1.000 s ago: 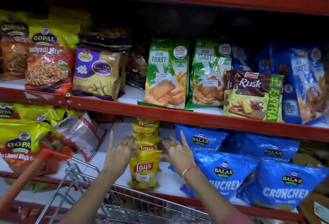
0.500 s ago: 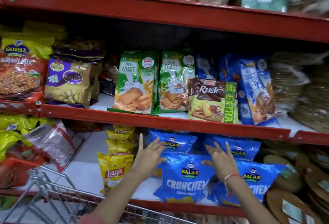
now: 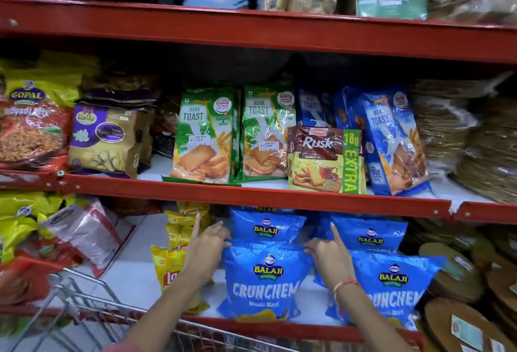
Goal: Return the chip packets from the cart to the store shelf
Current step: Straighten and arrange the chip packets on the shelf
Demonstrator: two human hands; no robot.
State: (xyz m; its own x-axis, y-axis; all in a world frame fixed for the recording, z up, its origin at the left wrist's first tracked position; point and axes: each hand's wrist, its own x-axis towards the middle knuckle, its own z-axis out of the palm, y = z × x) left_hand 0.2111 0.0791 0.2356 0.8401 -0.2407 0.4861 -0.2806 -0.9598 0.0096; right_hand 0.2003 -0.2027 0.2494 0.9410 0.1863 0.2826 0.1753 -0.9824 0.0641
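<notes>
A blue Balaji Crunchem packet (image 3: 264, 281) stands at the front of the lowest red shelf (image 3: 307, 326). My left hand (image 3: 205, 252) pinches its top left corner, forefinger raised. My right hand (image 3: 331, 259) pinches its top right corner, also with the forefinger up. A second Crunchem packet (image 3: 391, 287) stands to the right, partly behind my right wrist. Two more blue Balaji packets (image 3: 265, 225) sit behind. Yellow Lay's packets (image 3: 170, 265) stand in a row to the left, partly hidden by my left arm.
The wire cart (image 3: 84, 304) is at the bottom left, its inside out of view. The shelf above holds Jeera Toast (image 3: 207, 136), Rusk (image 3: 324, 158) and Milk Toast packs (image 3: 391, 138). Gopal snack bags (image 3: 30, 122) are at left, round flatbread stacks (image 3: 458, 276) at right.
Both hands moved from the Lay's packets rightward to the blue Crunchem packet and closed on its top corners. The view shifted right and up.
</notes>
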